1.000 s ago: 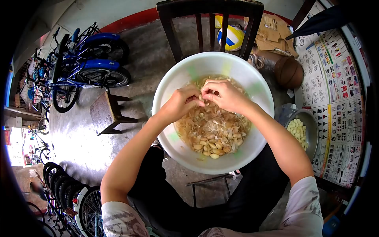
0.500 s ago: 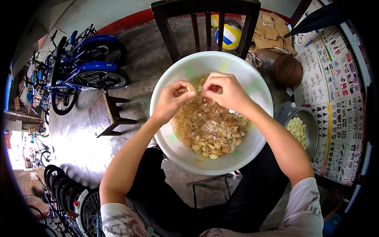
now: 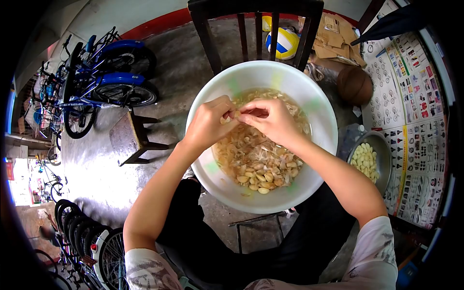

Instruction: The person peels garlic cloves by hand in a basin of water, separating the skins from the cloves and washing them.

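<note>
Above a large white basin (image 3: pixel 203 186), my left hand (image 3: pixel 211 121) pinches a garlic clove (image 3: pixel 236 114), mostly hidden by the fingers. My right hand (image 3: pixel 273 120) meets it there, its thumb and fingertips closed on the same clove. Water fills the bottom of the basin, with loose garlic skins (image 3: pixel 253 145) floating in it. Several unpeeled garlic cloves (image 3: pixel 263 179) lie together at the near side of the basin.
To the right, a metal bowl (image 3: pixel 385 157) holds peeled garlic cloves (image 3: pixel 365 161). A dark wooden chair (image 3: pixel 205 41) stands behind the basin, a small stool (image 3: pixel 126 137) to the left. Bicycles (image 3: pixel 116 79), a volleyball (image 3: pixel 285 44) and a basketball (image 3: pixel 354 86) are farther out.
My hands have come together; the right fingertips now touch the clove in my left hand. The left hand has turned so its back faces up more.
</note>
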Demonstrator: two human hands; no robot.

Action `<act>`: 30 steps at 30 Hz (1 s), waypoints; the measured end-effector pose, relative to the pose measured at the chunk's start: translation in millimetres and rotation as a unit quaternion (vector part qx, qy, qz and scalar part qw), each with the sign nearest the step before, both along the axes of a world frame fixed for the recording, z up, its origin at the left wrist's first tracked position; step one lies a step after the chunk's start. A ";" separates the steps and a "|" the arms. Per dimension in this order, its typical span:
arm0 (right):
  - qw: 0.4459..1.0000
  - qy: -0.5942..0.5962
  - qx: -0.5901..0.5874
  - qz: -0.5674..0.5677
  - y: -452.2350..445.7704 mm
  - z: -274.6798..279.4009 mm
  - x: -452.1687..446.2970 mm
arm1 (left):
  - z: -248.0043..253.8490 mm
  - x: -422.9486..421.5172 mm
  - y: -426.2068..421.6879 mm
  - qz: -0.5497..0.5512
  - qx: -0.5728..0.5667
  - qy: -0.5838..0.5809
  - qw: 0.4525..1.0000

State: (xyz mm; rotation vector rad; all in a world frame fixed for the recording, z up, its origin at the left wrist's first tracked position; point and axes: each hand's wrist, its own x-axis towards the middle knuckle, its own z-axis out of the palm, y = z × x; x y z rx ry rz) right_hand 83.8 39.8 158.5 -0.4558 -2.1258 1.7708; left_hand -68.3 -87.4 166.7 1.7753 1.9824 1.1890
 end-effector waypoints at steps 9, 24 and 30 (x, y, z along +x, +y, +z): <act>0.999 0.026 0.012 -0.043 0.0 -1.9 -2.0 | 17.4 6.2 0.7 0.031 -0.024 0.001 0.999; 0.986 0.028 -0.153 -0.064 4.8 6.0 -1.3 | 22.3 12.2 0.2 0.023 -0.039 -0.059 0.997; 0.989 0.114 -0.054 -0.080 5.9 -5.3 -4.4 | 25.5 17.0 -1.2 0.036 -0.048 -0.118 0.991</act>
